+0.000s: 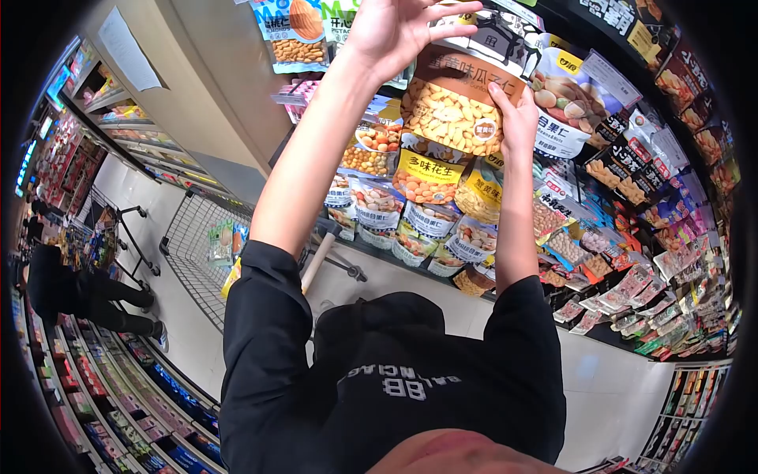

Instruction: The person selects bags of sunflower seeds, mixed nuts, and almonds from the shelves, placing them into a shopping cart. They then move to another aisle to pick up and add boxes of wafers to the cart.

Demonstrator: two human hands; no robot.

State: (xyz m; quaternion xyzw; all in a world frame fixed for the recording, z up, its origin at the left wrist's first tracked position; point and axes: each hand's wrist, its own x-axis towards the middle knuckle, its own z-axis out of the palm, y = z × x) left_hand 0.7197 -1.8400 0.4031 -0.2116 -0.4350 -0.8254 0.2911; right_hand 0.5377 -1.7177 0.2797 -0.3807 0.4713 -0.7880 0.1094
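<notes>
My right hand (517, 118) grips the right edge of a brown snack bag of seed kernels (450, 103), its thumb lying on the front. The bag is upright, with pale kernels pictured on its lower half, and overlaps the shelf display. My left hand (399, 35) is raised at the bag's upper left, fingers spread and holding nothing. Just below hangs a yellow bag of peanuts (429, 174). A blue almond bag (292, 35) is left of my left hand, and a mixed-nut bag (568, 99) is right of my right hand.
A wire shopping cart (201, 237) with a few packages stands at my left. Beside the shelves rises a beige pillar (185, 71). Another person in dark clothes (87, 288) is farther left, near low shelving (118, 379). More hanging snack packs (632, 292) fill the right.
</notes>
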